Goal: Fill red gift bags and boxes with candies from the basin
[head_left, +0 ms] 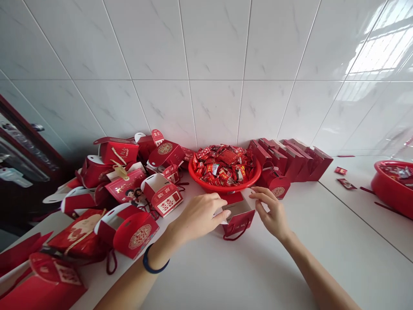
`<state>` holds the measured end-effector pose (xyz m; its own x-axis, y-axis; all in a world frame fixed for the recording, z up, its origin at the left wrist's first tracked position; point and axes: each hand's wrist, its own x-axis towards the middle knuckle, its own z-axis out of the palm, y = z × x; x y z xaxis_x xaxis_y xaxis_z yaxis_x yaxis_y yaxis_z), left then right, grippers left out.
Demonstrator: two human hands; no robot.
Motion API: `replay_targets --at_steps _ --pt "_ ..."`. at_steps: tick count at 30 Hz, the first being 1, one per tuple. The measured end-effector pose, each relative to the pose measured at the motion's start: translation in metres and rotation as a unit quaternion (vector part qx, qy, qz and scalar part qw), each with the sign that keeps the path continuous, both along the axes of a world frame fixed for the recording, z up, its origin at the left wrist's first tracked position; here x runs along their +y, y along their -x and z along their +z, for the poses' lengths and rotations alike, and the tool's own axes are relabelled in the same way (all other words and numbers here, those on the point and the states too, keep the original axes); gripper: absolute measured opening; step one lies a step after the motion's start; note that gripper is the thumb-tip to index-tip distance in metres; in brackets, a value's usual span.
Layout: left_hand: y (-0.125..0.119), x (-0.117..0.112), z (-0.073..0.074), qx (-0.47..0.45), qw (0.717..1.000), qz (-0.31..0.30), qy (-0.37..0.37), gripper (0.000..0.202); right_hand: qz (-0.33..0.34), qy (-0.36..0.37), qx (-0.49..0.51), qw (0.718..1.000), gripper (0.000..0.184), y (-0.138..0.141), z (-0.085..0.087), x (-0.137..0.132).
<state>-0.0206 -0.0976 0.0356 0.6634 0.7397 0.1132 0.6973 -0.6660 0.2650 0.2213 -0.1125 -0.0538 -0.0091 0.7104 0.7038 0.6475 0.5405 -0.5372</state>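
A small red gift box (240,221) with a pale inside stands open on the white table, a dark red cord handle (235,237) hanging at its front. My left hand (204,215) is at the box's left side, fingers curled and thumb over the pale left flap. At the opposite side, my right hand (270,211) pinches the pale right flap by its upper edge. Just behind the box sits a red basin (226,188) heaped with red-wrapped candies (227,165). The inside of the box is partly hidden by my left hand.
Many red gift boxes (138,234) crowd the left side, some with open tops. A row of folded red boxes (295,161) leans near the tiled wall (219,103). Another red basin (392,189) and a few loose packets (346,184) are at the right.
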Motion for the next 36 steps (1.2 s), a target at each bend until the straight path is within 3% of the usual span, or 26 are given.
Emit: replay_targets --at_steps 4,11,17,20,22,26,36 --pt "-0.001 -0.003 -0.002 0.023 0.998 0.026 0.042 0.041 0.007 0.046 0.0 0.999 0.02 -0.004 0.001 0.001" --pt "0.006 -0.009 -0.003 0.082 0.989 0.047 0.116 0.066 0.134 0.123 -0.136 0.974 0.053 -0.008 0.013 -0.005" --pt "0.008 -0.014 0.0 0.092 0.986 0.02 0.135 0.037 0.158 0.116 -0.154 0.968 0.053 -0.006 0.012 -0.007" --pt "0.009 -0.013 0.001 0.086 0.986 0.015 0.142 0.034 0.164 0.117 -0.154 0.967 0.053 -0.006 0.012 -0.008" --pt "0.01 -0.011 0.0 0.059 0.986 0.014 0.153 0.046 0.168 0.121 -0.156 0.966 0.056 -0.007 0.013 -0.008" --pt "0.011 -0.004 -0.002 -0.009 0.987 0.004 0.159 0.095 0.176 0.133 -0.155 0.963 0.062 -0.008 0.013 -0.008" --pt "0.019 -0.002 0.01 0.065 0.97 0.066 0.227 0.092 0.192 0.125 -0.129 0.965 0.06 -0.004 0.008 -0.007"
